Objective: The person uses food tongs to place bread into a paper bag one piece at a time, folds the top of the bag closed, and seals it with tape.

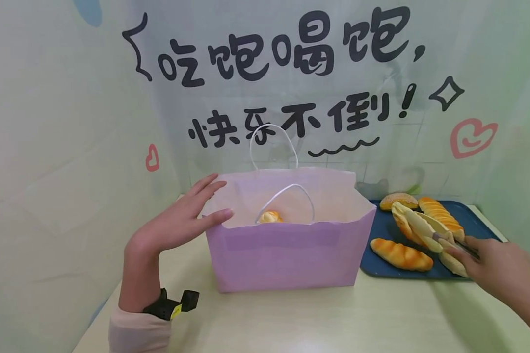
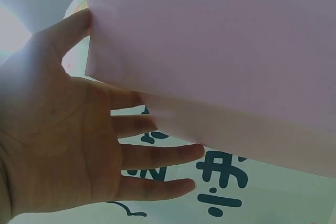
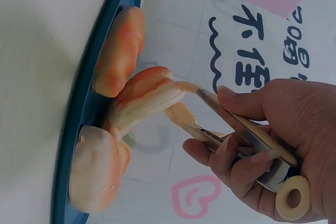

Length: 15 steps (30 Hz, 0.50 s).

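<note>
My left hand (image 1: pixel 181 220) touches the left edge of a lilac paper bag (image 1: pixel 287 257), its fingers fairly straight with the thumb in front and other fingers behind. The bag stands open with two white handles, and a bread roll (image 1: pixel 270 216) shows inside. With curled fingers, my right hand (image 1: pixel 503 262) grips food tongs (image 3: pixel 252 140) with cream tips and metal arms. Between the tongs' tips is a long bread roll (image 3: pixel 144 98), orange-brown on top and pale below, raised at a tilt over the blue tray (image 1: pixel 377 265).
On the tray lie a ridged bread loaf (image 1: pixel 441 215), a seeded bun (image 1: pixel 399 201), a twisted roll (image 1: pixel 402 255) and a partly hidden pale bread (image 1: pixel 452 264). Behind stands a printed curtain (image 1: pixel 265 93) with large black writing. The pale table (image 1: pixel 291 318) extends in front.
</note>
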{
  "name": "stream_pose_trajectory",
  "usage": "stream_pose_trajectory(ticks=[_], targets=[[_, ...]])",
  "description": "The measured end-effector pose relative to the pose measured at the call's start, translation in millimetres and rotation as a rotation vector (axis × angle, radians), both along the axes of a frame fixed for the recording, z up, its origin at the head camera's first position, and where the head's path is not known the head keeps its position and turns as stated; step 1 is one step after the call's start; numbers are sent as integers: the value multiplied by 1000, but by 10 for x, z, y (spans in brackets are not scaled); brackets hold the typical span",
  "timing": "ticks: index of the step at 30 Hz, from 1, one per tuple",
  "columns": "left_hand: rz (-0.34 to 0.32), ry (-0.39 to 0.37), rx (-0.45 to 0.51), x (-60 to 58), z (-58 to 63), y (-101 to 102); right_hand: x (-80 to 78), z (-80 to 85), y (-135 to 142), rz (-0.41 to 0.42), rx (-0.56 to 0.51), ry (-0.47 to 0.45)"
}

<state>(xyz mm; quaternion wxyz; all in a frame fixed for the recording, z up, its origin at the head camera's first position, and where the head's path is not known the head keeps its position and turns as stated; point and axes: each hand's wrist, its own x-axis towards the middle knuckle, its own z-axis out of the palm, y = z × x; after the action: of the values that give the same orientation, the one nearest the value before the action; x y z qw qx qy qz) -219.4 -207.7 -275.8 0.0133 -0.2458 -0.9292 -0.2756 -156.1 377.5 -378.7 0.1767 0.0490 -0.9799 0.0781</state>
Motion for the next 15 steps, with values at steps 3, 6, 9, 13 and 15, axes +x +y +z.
stream_pose_trajectory(ticks=[3, 6, 9, 13, 15], targets=[[1, 1, 0, 7, 8, -4, 6, 52, 40, -17, -26, -20], [0, 2, 2, 12, 15, -4, 33, 138, 56, -59, -66, -94], [-1, 3, 6, 15, 20, -3, 89, 214, 10, -112, -127, -104], [3, 2, 8, 18, 19, -10, 169, 311, -110, -121, -213, -12], [6, 1, 8, 20, 17, -14, 199, 369, -170, -106, -244, 30]])
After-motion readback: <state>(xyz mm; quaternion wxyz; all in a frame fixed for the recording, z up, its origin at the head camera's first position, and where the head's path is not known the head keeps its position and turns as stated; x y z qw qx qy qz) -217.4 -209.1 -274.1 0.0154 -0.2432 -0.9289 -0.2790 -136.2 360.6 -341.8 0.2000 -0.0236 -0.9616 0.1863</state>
